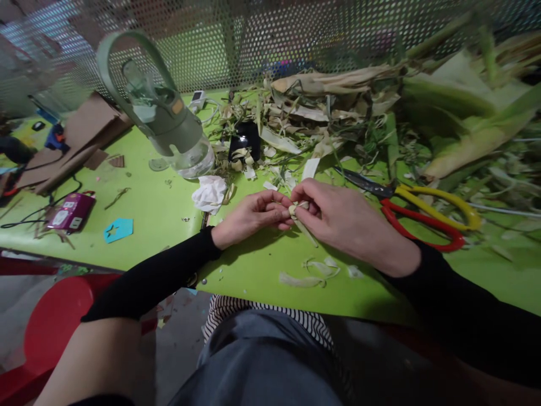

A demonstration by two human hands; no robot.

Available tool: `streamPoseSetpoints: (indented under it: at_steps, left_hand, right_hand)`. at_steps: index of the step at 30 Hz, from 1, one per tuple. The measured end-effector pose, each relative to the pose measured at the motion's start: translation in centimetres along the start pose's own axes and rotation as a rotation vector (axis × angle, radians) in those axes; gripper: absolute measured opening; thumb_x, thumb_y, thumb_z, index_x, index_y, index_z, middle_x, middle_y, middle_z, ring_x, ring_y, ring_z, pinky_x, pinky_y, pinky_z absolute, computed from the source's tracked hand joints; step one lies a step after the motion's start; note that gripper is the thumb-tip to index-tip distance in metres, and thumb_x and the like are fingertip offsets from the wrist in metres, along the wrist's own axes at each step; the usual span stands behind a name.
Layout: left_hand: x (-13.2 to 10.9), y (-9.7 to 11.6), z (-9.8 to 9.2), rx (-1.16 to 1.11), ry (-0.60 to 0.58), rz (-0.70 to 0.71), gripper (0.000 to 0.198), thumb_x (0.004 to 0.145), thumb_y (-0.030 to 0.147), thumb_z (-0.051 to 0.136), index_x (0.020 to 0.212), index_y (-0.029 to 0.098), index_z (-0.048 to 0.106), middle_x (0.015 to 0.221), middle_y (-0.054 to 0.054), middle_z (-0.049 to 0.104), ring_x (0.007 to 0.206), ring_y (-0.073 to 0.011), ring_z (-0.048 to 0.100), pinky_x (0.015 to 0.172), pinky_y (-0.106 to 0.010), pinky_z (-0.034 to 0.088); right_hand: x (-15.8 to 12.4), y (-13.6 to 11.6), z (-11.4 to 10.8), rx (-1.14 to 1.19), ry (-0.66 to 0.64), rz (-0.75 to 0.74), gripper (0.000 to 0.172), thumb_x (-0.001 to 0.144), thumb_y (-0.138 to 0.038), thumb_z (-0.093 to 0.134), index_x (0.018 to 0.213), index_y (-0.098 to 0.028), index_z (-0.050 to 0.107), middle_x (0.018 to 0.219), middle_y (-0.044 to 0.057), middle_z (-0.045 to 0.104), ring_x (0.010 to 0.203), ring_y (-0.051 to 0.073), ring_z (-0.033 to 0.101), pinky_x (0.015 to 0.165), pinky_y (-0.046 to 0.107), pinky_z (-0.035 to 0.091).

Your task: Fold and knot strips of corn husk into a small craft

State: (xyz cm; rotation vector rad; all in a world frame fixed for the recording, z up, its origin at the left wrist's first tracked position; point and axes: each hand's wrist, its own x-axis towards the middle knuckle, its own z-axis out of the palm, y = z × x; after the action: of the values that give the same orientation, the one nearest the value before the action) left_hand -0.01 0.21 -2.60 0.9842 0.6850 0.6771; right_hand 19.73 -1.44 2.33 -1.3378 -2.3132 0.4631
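Observation:
My left hand point(252, 216) and my right hand point(346, 220) meet over the green table point(160, 208), both pinching one small pale strip of corn husk point(297, 210). A thin end of the strip trails down toward the table under my right hand. Both forearms are in black sleeves. Curled husk scraps point(313, 272) lie on the table just below my hands.
Scissors with one yellow and one red handle point(422, 211) lie right of my right hand. A heap of corn husks and leaves point(363, 107) fills the back right. A green water jug point(160, 107), a crumpled tissue point(209, 193), a black phone point(245, 141), a pink device point(71, 211) and cardboard point(84, 141) stand left.

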Motion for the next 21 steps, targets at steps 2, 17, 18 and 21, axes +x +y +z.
streamPoseSetpoints:
  at_steps: [2,17,18,21]
  left_hand:
    - [-0.04,0.13,-0.06,0.03,0.001,0.007,0.026,0.082,0.027,0.083,0.094,0.014,0.064,0.084,-0.003,0.074,0.076,-0.0109,0.072,0.081,-0.03,0.059]
    - [0.0,0.28,-0.05,0.069,0.056,0.119,0.03,0.084,0.034,0.081,0.089,0.014,0.058,0.076,0.003,0.067,0.068,-0.007,0.068,0.071,-0.021,0.055]
    - [-0.01,0.33,0.01,0.064,0.053,0.119,0.03,0.085,0.033,0.08,0.089,0.014,0.058,0.077,0.003,0.067,0.068,-0.0069,0.068,0.072,-0.022,0.056]
    - [-0.12,0.59,0.13,0.075,0.042,0.103,0.024,0.088,0.03,0.075,0.091,0.014,0.057,0.078,0.002,0.068,0.072,-0.0084,0.07,0.076,-0.024,0.057]
  right_hand:
    - [0.05,0.0,-0.08,0.035,-0.009,-0.018,0.009,0.088,-0.019,0.051,0.09,-0.022,0.06,0.083,0.006,0.07,0.069,0.02,0.059,0.063,0.032,0.038]
    - [0.2,0.57,0.6,0.188,-0.012,-0.076,0.015,0.089,-0.026,0.059,0.103,-0.02,0.062,0.101,0.009,0.07,0.081,0.021,0.062,0.069,0.034,0.047]
    - [0.22,0.63,0.66,0.184,-0.007,-0.082,0.015,0.09,-0.026,0.058,0.104,-0.021,0.062,0.102,0.009,0.07,0.079,0.021,0.062,0.068,0.033,0.047]
    - [0.27,0.68,0.62,0.135,0.015,-0.095,0.009,0.091,-0.023,0.055,0.098,-0.021,0.061,0.094,0.008,0.07,0.073,0.02,0.06,0.066,0.034,0.046]
